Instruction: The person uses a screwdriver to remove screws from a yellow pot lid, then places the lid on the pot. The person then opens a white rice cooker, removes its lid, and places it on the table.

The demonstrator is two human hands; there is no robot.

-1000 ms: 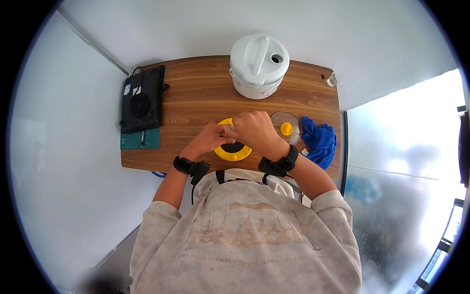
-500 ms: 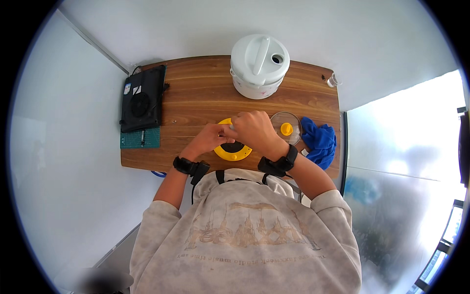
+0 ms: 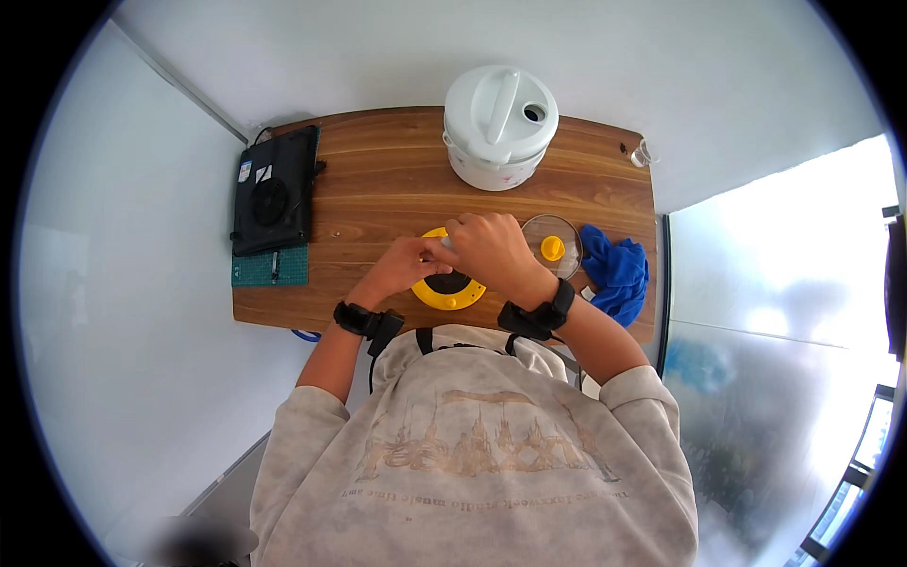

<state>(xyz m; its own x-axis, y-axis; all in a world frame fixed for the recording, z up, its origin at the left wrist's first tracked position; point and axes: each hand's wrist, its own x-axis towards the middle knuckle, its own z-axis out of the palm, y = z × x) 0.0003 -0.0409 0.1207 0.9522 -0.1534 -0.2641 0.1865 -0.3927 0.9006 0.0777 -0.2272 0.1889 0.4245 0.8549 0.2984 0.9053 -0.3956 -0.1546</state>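
My left hand [image 3: 404, 266] and my right hand [image 3: 493, 249] meet over a round yellow appliance [image 3: 452, 302] with a dark middle. Between their fingertips a small pale thing [image 3: 447, 243] shows; it is too small to name. Both hands have curled, closed fingers, and the right one partly covers the left fingertips. Beside my right hand lies a round glass lid [image 3: 539, 228] with a yellow knob [image 3: 553, 249]. The hands hide much of the yellow appliance's upper side.
A large white lidded pot [image 3: 498, 123] stands at the back of the wooden table [image 3: 378, 180]. A black flat appliance [image 3: 274, 194] rests on a green cutting mat [image 3: 293, 266] at the left. Right of the lid are a blue cloth [image 3: 616, 274] and a small clear cup [image 3: 643, 154].
The fingers have shifted only very slightly around the small pale thing. Everything on the table stays in its place.
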